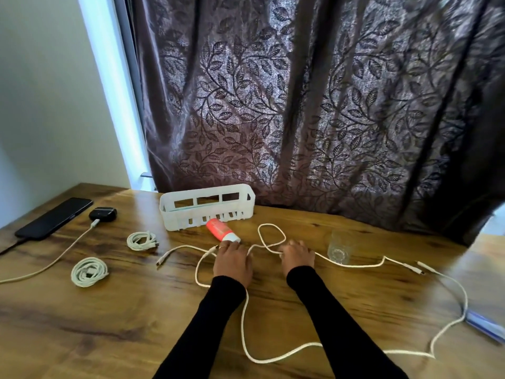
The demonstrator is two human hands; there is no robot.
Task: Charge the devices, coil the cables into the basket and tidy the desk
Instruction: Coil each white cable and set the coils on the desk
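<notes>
- Head view, only 1 cam: both hands down on the desk [136,318] mid-frame, apart, w/ a long loose white cable [273,359] sprawled around them.
- Left hand [232,259] lies knuckles-up over the cable; fingertips are right by the white cap of a pink tube [221,229]. Can't tell if it's pinching the cord or just resting on it.
- Right hand [297,255] at 3 o'clock of the left, fingers curled at the cord where it crosses itself – looks like a grip, not certain.
- Basket [207,209] sits at 12 o'clock of the hands, looks to have no cables in it yet; 2 coiled cables [88,270] and [142,240] wait at 9 o'clock, outside it.
- Phone [54,217] and earbud case [103,214] far at 10 o'clock, each w/ a lead plugged in.
- Risk 1: clear glass [339,247] stands just beside the cord at 3 o'clock of the right hand – a quick pull could whip the cord into it and tip it.
- Risk 2: the loop at 12 o'clock may tighten into a knot if both ends get tugged.
- Risk 3: the tube could be swept along, rolling off toward the basket.
</notes>
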